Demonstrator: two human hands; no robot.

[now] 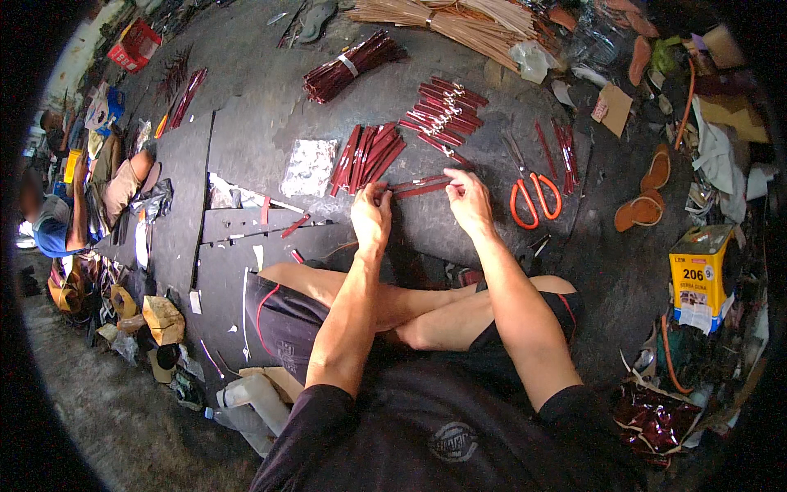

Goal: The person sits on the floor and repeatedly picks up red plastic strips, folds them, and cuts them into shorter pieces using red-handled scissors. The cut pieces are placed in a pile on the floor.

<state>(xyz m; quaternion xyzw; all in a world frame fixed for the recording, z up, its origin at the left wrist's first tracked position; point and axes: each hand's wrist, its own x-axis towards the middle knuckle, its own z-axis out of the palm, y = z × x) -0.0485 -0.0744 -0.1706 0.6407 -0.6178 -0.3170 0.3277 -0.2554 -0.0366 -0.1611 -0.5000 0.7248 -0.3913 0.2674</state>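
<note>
Between my two hands stretches a narrow dark red strap (421,189), roughly level, its ends at my fingertips. My left hand (371,216) pinches the left end, beside a fanned pile of dark red straps (367,156). At the other end, the fingers of my right hand (470,202) close on the strap. A second thin strip seems to lie just behind it; whether I hold that one too is unclear. Beyond my right hand is a row of straps with silvery buckles (445,113). Orange-handled scissors (534,199) lie right of that hand.
A clear packet of silvery pieces (309,167) lies left of the pile. Farther off are a tied dark red bundle (352,66) and pale strips (459,25). Sandals (641,210) and a yellow can (701,275) stand rightward. Another person (61,217) sits at far left.
</note>
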